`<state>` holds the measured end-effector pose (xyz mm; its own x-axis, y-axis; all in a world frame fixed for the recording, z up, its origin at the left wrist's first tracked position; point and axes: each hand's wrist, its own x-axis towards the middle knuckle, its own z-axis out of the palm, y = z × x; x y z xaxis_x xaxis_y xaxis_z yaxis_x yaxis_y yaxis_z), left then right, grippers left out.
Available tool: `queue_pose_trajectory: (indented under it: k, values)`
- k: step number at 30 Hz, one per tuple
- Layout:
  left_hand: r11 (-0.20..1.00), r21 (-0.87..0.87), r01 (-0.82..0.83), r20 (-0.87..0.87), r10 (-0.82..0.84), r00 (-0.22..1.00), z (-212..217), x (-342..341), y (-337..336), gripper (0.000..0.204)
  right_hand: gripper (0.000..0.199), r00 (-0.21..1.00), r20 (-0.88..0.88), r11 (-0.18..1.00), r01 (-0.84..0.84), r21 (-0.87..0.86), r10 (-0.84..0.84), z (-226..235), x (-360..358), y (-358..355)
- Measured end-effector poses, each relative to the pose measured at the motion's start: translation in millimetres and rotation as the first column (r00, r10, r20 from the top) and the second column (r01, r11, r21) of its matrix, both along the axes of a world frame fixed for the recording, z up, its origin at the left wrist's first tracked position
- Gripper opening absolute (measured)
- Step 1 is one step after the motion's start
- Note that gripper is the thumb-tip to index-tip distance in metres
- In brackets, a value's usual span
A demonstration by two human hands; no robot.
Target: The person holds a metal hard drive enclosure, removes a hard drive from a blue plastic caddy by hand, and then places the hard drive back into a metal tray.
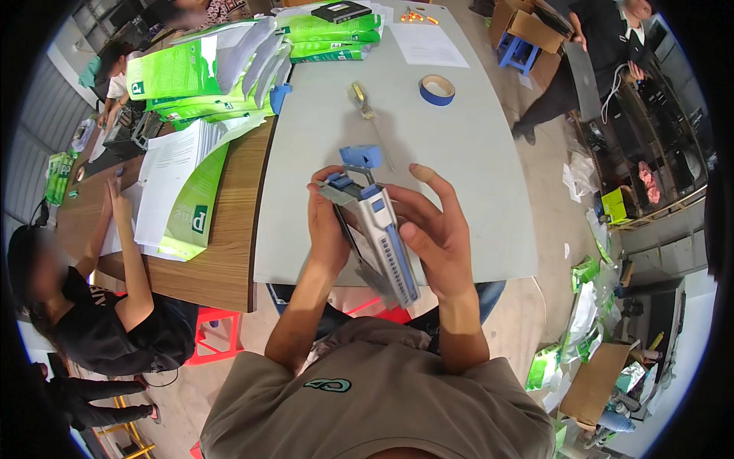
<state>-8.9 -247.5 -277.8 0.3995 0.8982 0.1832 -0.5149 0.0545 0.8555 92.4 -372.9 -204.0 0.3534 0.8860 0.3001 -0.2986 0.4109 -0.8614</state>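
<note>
A grey metal drive caddy [386,245] with blue latch parts is tilted above the near part of the table. My left hand [329,229] grips its left side, fingers wrapped round the far end. Around its right side is my right hand [440,237], with the thumb beside the edge, some fingers bent behind and the index finger stretched away. A blue lever [361,157] stands out from the caddy's far end. Beyond it lies a screwdriver [358,93] with a yellowish handle, its thin shaft pointing toward me.
On the grey table [489,183] are a blue tape roll [436,90], a paper sheet [428,46] and orange-handled tools [417,15]. Green paper packs [183,73] pile up at the left, with a black box-shaped device [341,11] on some. A person [115,314] sits at the wooden table [237,229].
</note>
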Motion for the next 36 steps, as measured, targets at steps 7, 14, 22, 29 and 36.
queue_pose_trajectory:
  k: [7, 14, 22, 29, 36]
  values:
    - [0.977, -0.18, 0.116, 0.096, -0.1, 0.99, 24, -1, -19, 0.038, 0.069, 0.997, 0.063, 0.998, 0.043, 0.051, -0.047, 2, -11, -12]
    - [0.973, -0.172, 0.154, 0.006, -0.155, 0.988, 8, -4, -17, 0.039, 0.065, 0.985, -0.06, 0.986, 0.163, -0.018, -0.164, -11, -10, -12]
    - [0.961, -0.244, 0.128, 0.042, -0.121, 0.992, -22, 21, -21, 0.045, 0.066, 0.965, 0.172, 0.968, 0.219, -0.123, -0.197, -28, 26, -35]
    - [0.933, -0.344, 0.105, -0.085, -0.142, 0.986, -18, 33, -20, 0.056, 0.083, 0.87, 0.453, 0.909, 0.333, -0.251, -0.193, -31, 31, -50]
    - [0.877, -0.219, 0.428, -0.294, -0.478, 0.828, 22, 60, -3, 0.064, 0.082, 0.824, -0.369, 0.903, 0.387, -0.186, -0.429, -75, 60, -71]
